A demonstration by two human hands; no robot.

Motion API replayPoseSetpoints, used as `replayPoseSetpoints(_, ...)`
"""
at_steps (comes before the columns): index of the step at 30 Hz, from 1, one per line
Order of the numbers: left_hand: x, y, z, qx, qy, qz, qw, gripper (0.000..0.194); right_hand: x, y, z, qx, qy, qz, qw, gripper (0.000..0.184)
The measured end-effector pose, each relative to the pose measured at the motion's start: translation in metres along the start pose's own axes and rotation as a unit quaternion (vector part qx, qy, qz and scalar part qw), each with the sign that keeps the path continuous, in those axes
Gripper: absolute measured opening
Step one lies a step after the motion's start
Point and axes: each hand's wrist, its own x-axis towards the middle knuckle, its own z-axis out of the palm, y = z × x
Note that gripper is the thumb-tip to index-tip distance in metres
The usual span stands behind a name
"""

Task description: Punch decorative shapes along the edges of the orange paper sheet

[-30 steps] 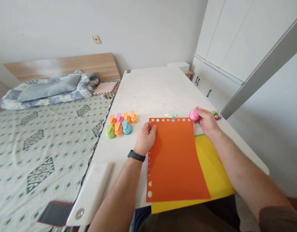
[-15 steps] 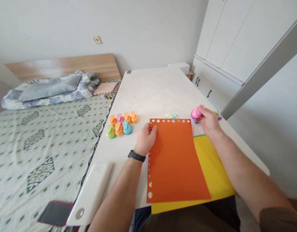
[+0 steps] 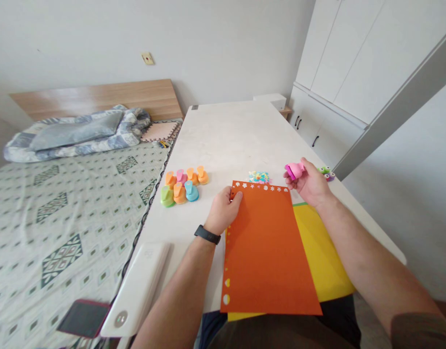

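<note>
My left hand (image 3: 226, 206) pinches the upper left edge of an orange sheet of paper (image 3: 269, 252), thumb on top. Small shapes such as flowers, stars and hearts are cut out along the sheet's top and left edges. In my right hand (image 3: 312, 182) I hold a pink craft punch (image 3: 294, 170), tipped on its side just beyond the sheet's upper right corner. Yellow paper (image 3: 324, 252) lies beneath the orange sheet and shows at its right and bottom. Past the sheet's top edge is a little heap of colourful punched-out paper bits (image 3: 259, 176).
Several craft punches in orange, pink, green and blue (image 3: 179, 193) stand on the white table (image 3: 226, 135) at left. More green and purple punches (image 3: 326, 173) sit beyond my right hand. A long white device (image 3: 139, 286) and a dark phone (image 3: 84, 317) lie at the lower left, beside the bed.
My right hand has turned the pink punch over onto its side. The orange sheet has shifted slightly right and toward me with my left hand, uncovering more of the paper bits.
</note>
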Motion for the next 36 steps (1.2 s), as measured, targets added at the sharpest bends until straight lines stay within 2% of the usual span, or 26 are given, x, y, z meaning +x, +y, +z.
replayPoseSetpoints(7,-0.001,0.0,0.001,0.037,-0.007,0.022,0.999,0.023,-0.001,-0.003,0.0,0.035,-0.031,0.069,0.997,0.047)
replayPoseSetpoints(16,-0.002,0.0,0.002,0.009,-0.013,0.001,1.0,0.021,-0.004,-0.007,0.002,0.056,-0.105,0.098,0.988,0.049)
replayPoseSetpoints(21,-0.001,-0.003,0.002,0.014,-0.013,0.008,1.0,0.024,-0.004,-0.007,0.004,0.074,-0.087,0.089,0.989,0.045)
replayPoseSetpoints(30,0.0,-0.008,0.004,0.085,-0.024,0.032,0.996,0.026,-0.006,-0.005,0.009,0.102,-0.064,0.074,0.99,0.027)
replayPoseSetpoints(36,-0.001,-0.006,0.005,0.099,-0.025,0.03,0.994,0.027,-0.007,-0.004,0.012,0.098,-0.054,0.076,0.991,0.029)
